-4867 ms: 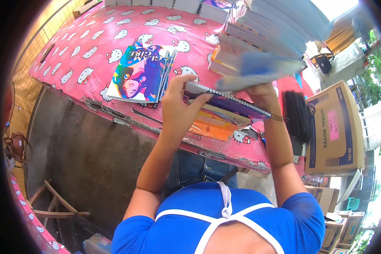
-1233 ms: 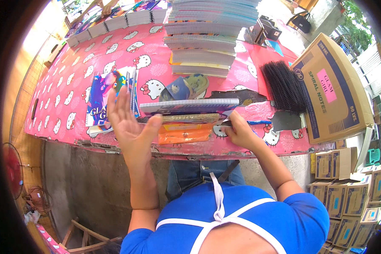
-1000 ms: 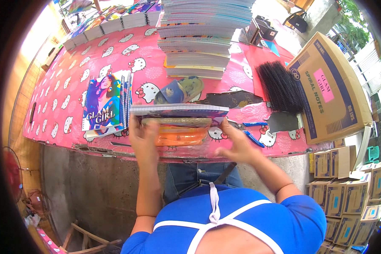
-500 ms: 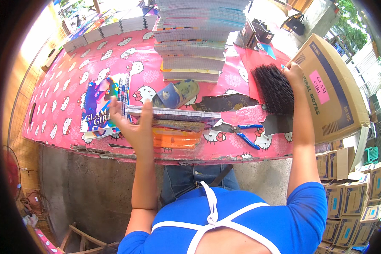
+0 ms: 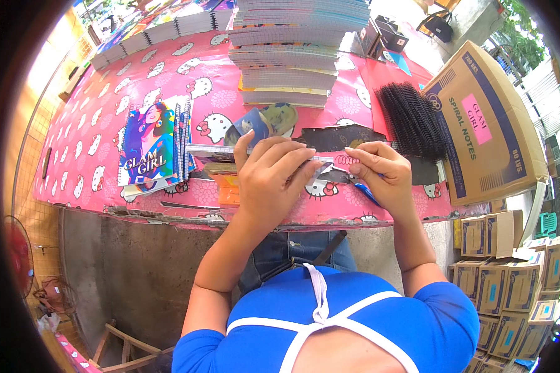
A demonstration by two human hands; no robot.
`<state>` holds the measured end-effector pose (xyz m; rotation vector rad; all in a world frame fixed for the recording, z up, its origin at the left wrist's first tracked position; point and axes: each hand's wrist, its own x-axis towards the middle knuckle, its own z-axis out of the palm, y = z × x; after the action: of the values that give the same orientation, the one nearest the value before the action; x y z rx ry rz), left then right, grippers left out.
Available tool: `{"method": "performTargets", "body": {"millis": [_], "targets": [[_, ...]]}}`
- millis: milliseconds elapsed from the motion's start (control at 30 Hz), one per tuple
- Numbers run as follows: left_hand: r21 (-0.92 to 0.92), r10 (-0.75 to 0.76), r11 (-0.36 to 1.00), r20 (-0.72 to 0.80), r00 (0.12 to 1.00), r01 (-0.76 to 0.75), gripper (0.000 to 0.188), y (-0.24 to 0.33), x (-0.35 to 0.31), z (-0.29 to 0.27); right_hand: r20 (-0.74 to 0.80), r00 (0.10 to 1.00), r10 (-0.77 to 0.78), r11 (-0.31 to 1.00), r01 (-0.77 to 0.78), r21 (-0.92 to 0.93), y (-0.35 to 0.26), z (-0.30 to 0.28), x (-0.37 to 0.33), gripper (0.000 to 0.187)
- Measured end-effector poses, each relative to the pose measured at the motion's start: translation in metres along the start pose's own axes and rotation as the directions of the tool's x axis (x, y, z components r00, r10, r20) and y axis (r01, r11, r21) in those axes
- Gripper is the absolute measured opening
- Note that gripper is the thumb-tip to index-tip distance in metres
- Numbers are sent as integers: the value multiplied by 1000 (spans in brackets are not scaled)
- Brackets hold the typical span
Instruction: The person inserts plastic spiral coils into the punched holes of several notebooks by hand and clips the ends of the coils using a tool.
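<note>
While centre frame | left hand [image 5: 270,171] clamped on notebook block [image 5: 221,151] | right hand [image 5: 379,171] pinching black spiral coil [image 5: 330,163] | near coil pile [image 5: 410,121]

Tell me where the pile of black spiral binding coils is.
In the head view, the black coils lie on the pink tablecloth, right of centre, between the tall notebook stack and the cardboard box.

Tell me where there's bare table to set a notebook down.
The widest free patch is the far left of the pink table, left of the notebook pile. A smaller one lies between that pile and the tall stack. It is crowded around the left hand and right hand, and by the black coils and box.
</note>
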<state>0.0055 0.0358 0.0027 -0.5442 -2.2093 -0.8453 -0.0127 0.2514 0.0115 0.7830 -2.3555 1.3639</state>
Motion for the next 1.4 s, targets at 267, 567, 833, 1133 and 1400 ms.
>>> {"method": "performTargets", "body": {"millis": [267, 567, 833, 1133, 1400], "targets": [[-56, -51, 997, -46, 998, 48, 16, 2, 0, 0, -43, 998, -51, 998, 50, -23, -5, 4, 10, 25], [-287, -98, 954, -42, 994, 82, 29, 33, 7, -13, -160, 986, 57, 976, -21, 216, -37, 9, -7, 34], [-964, -432, 41, 221, 874, 264, 24, 27, -18, -20, 150, 979, 140, 979, -115, -167, -15, -19, -30, 54], [-786, -228, -526, 498, 837, 325, 34, 20, -13, -12, 134, 939, 316, 597, -87, -797, 89, -32, -89, 58], [-739, -264, -518, 618, 741, 431, 33, 28, -11, -17, 149, 974, 169, 889, -85, -450, 42, -34, -39, 40]]}}
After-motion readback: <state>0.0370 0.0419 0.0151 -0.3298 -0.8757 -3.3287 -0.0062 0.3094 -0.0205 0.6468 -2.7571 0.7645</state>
